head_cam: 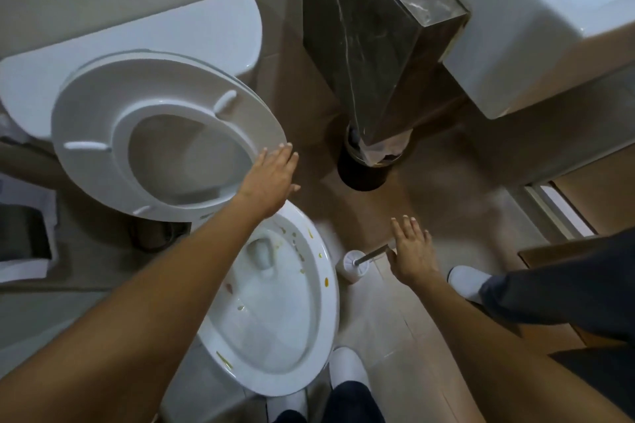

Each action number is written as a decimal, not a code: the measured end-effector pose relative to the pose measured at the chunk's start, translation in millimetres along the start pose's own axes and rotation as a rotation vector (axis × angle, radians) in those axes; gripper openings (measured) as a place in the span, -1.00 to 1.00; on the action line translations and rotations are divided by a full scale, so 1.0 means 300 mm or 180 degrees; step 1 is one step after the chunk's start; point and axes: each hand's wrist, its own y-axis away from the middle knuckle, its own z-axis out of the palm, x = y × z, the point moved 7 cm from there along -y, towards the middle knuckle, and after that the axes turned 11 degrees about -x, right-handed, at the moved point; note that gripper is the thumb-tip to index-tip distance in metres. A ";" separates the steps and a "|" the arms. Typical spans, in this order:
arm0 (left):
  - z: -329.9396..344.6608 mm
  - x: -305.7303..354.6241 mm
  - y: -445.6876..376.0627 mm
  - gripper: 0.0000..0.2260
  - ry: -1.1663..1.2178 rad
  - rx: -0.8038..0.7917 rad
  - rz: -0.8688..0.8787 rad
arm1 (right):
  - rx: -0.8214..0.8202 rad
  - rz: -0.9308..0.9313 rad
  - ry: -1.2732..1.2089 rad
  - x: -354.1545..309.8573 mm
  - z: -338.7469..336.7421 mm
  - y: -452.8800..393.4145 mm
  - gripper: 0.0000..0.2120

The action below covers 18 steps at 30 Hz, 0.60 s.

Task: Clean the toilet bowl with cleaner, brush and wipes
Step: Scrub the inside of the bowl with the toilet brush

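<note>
The white toilet bowl [319, 288] lies below me, with yellow and brown spots on its rim and inner wall. Its seat and lid [86, 127] are raised against the cistern [137, 41]. My left hand [271, 178] reaches over the bowl with straight fingers, its fingertips at the raised seat's right edge. My right hand [412, 254] hovers with spread fingers over the metal handle of the toilet brush [372, 255], which stands in a white holder [354, 266] on the floor right of the bowl. No cleaner or wipes are in view.
A dark round bin [364, 172] stands on the floor beyond the brush, under a dark marble column [371, 45]. A white washbasin [536, 27] is at the upper right. My feet in white slippers [467, 282] stand by the bowl. A paper holder [24, 233] is on the left.
</note>
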 end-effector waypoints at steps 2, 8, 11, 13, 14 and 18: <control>-0.036 -0.019 -0.036 -0.42 -0.0184 0.0078 0.0033 | -0.0040 -0.0018 -0.0029 -0.004 0.009 -0.021 -0.37; -0.105 -0.092 -0.086 -0.43 -0.0701 0.0214 -0.0036 | -0.0029 0.0013 -0.0053 0.009 0.053 -0.055 -0.40; -0.138 -0.157 -0.090 -0.43 -0.1049 0.0386 -0.0139 | -0.0093 0.0037 -0.0104 0.028 0.080 -0.065 -0.40; -0.157 -0.193 -0.094 -0.43 -0.1542 0.0422 -0.0261 | -0.0120 0.0021 -0.0077 0.033 0.096 -0.082 -0.40; -0.164 -0.206 -0.095 -0.43 -0.1728 0.0450 -0.0296 | -0.0120 0.0007 0.0010 0.033 0.103 -0.093 -0.39; -0.168 -0.218 -0.104 -0.42 -0.2220 0.0531 -0.0349 | -0.0262 -0.0099 0.0835 0.004 0.123 -0.155 -0.28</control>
